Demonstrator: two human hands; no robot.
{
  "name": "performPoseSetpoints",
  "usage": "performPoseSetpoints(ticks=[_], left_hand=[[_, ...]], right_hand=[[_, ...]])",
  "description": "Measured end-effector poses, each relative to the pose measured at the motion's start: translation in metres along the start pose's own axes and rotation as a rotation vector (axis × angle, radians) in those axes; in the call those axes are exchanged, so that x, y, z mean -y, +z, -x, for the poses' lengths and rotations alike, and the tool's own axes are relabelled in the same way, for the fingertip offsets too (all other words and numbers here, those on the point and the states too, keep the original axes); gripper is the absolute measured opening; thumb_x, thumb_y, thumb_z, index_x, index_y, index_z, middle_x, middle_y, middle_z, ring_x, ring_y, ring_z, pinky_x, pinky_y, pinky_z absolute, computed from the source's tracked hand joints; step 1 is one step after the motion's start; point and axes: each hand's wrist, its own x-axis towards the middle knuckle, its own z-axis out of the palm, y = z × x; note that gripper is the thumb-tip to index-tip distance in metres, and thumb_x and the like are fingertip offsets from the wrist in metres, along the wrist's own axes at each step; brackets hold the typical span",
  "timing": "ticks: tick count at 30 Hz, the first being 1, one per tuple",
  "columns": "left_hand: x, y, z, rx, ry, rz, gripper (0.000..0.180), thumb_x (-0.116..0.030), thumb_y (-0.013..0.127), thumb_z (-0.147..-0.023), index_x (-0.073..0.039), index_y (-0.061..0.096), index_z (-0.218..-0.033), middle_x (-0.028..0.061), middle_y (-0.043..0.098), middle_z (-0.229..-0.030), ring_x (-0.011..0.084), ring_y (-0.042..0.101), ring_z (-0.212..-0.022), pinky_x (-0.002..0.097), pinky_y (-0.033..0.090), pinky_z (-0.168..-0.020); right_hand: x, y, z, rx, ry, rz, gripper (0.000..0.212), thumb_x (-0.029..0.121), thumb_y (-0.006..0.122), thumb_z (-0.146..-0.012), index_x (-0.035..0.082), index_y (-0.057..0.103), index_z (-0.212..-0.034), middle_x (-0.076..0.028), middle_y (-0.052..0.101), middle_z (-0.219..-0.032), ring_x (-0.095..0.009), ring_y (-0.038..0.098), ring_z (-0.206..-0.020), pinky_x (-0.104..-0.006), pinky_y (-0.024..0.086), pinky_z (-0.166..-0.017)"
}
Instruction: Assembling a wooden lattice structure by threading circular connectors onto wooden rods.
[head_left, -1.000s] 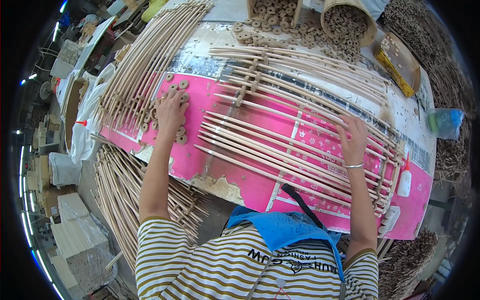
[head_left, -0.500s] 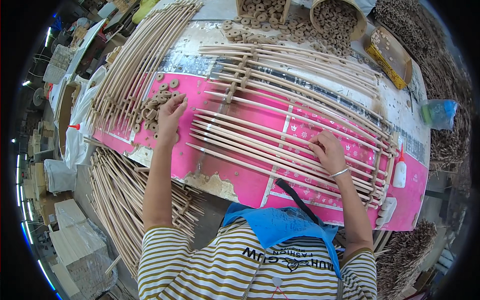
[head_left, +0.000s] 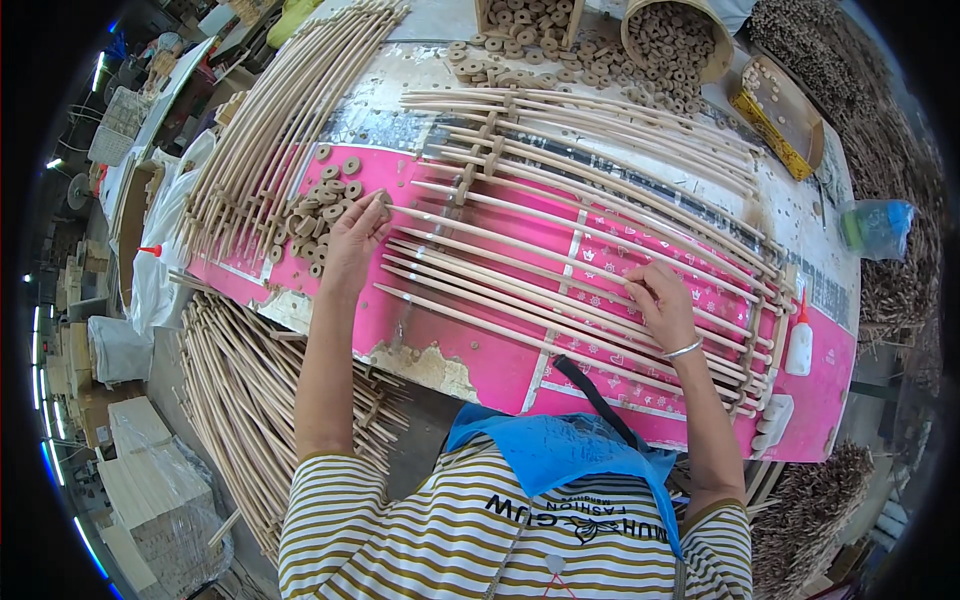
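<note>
My left hand [head_left: 356,242] pinches a small brown ring [head_left: 384,198] between thumb and fingertips. The ring is at the pointed left end of a pale wooden stick [head_left: 480,231]; whether the tip is inside its hole I cannot tell. My right hand [head_left: 664,308], with a bangle at the wrist, has thumb and fingers closed on this stick farther along. Several like sticks lie side by side below it, their right ends in brown rings [head_left: 748,350]. Just left of my left hand is a pile of loose rings [head_left: 312,215] on the pink tabletop [head_left: 425,325].
Sticks with rings fitted [head_left: 490,150] lie behind. A stick bundle [head_left: 290,110] is at the far left, another [head_left: 240,400] below the table edge. A tipped bucket [head_left: 715,50] spills rings. A yellow box [head_left: 770,130] and a glue bottle [head_left: 799,348] stand right.
My left hand has moved right, from the ring pile to the stick's tip, with a ring in its fingers. The stick's left end has come up slightly. My right hand has barely shifted.
</note>
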Motion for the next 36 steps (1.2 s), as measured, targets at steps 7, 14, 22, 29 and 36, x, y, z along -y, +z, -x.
performPoseSetpoints(ticks=[7,14,22,29,36], left_hand=[[0.0,0.037,0.013,0.093,-0.025,-0.08,0.065,-0.014,0.073,-0.098,-0.008,0.042,-0.155,0.0036,0.069,-0.11,0.0088,0.064,-0.095,0.025,0.052,-0.082],[0.007,0.048,0.015,0.031,-0.002,-0.142,0.097,-0.014,0.074,-0.097,-0.012,0.007,-0.166,0.0054,0.07,-0.11,0.0107,0.066,-0.093,0.0277,0.055,-0.082],[0.005,0.06,0.013,0.037,0.05,-0.203,0.108,-0.015,0.077,-0.094,-0.012,-0.002,-0.166,0.004,0.071,-0.106,0.0107,0.067,-0.094,0.0274,0.054,-0.08],[0.001,0.068,0.015,0.021,0.046,-0.234,0.108,-0.015,0.077,-0.095,-0.013,-0.004,-0.166,0.0048,0.071,-0.109,0.0108,0.066,-0.096,0.0275,0.054,-0.081],[0.003,0.068,0.014,0.0,0.036,-0.259,0.107,-0.013,0.075,-0.096,-0.014,-0.005,-0.166,0.0059,0.071,-0.107,0.011,0.066,-0.094,0.0266,0.054,-0.08]], right_hand=[[0.009,0.0,-0.007,-0.037,-0.029,-0.001,0.011,0.011,0.071,-0.092,0.002,0.069,-0.098,-0.011,0.063,-0.087,-0.025,0.062,-0.079,-0.0351,0.048,-0.069],[0.014,-0.003,-0.011,0.003,0.088,-0.085,0.014,0.017,0.074,-0.09,0.005,0.07,-0.097,-0.01,0.064,-0.087,-0.028,0.065,-0.08,-0.038,0.051,-0.068],[0.009,0.002,-0.015,-0.055,-0.006,0.021,0.015,0.021,0.071,-0.094,0.006,0.07,-0.096,-0.01,0.068,-0.088,-0.029,0.067,-0.081,-0.0387,0.053,-0.069],[0.001,-0.001,-0.019,0.023,0.048,0.072,0.016,0.022,0.071,-0.094,0.006,0.07,-0.097,-0.012,0.071,-0.091,-0.03,0.07,-0.082,-0.0402,0.053,-0.068],[0.015,-0.002,-0.025,0.076,0.21,-0.027,0.018,0.025,0.069,-0.096,0.007,0.07,-0.098,-0.011,0.071,-0.088,-0.031,0.069,-0.079,-0.0403,0.052,-0.067]])
